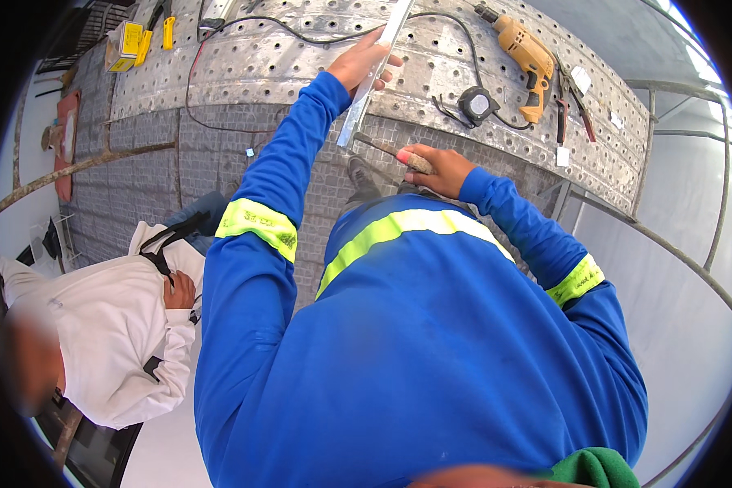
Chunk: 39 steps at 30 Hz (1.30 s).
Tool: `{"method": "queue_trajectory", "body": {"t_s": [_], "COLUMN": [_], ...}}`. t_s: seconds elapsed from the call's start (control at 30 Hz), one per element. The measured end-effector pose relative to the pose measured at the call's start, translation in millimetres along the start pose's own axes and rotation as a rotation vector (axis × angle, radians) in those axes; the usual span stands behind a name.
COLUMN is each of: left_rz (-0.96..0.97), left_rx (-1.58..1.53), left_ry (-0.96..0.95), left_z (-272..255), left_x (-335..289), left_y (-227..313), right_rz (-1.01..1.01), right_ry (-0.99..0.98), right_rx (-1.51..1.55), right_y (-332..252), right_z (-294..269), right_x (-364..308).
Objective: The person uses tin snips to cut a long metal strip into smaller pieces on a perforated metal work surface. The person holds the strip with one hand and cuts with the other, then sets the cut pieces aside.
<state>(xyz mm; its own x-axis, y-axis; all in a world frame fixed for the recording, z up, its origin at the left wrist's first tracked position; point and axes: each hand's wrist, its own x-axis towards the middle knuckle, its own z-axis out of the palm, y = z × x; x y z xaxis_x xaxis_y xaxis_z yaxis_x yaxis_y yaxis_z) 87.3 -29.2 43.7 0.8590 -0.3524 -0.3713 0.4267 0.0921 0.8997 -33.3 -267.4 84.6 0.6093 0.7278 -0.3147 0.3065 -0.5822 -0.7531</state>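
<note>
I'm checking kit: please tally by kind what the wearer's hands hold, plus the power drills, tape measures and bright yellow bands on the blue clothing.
Metal strip, in the left hand: 1
Tan-handled hand tool, in the right hand: 1
Power drill: 1
Tape measure: 1
Bright yellow bands: 3
Total: 7

one strip (360, 107), one drill (525, 54), one tape measure (477, 105) show.

Single head-worn fisheye view, close and steeply downward
</note>
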Motion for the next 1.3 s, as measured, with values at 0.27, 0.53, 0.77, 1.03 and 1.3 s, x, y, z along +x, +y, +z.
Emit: {"method": "queue_trajectory", "body": {"t_s": [0.27,0.53,0.77,1.03,1.3], "left_rz": [0.000,-0.006,0.007,0.000,0.489], "left_rx": [-0.043,-0.018,-0.006,-0.091,0.624], "left_ry": [0.008,0.047,0.033,0.028,0.190], "left_z": [6,4,12,16,22], "left_x": [-2,4,2,-3,4], "left_y": [3,7,5,-1,6], "right_rz": [0.085,-0.018,-0.002,0.045,-0.107], "right_ry": [-0.046,-0.017,-0.054,-0.087,0.046], "right_rx": [0.114,0.066,0.046,0.145,0.164], "right_y": [6,10,11,10,33], "right_z": [5,4,-3,8,-20], "right_x": [-1,-1,-8,-5,-35]}}
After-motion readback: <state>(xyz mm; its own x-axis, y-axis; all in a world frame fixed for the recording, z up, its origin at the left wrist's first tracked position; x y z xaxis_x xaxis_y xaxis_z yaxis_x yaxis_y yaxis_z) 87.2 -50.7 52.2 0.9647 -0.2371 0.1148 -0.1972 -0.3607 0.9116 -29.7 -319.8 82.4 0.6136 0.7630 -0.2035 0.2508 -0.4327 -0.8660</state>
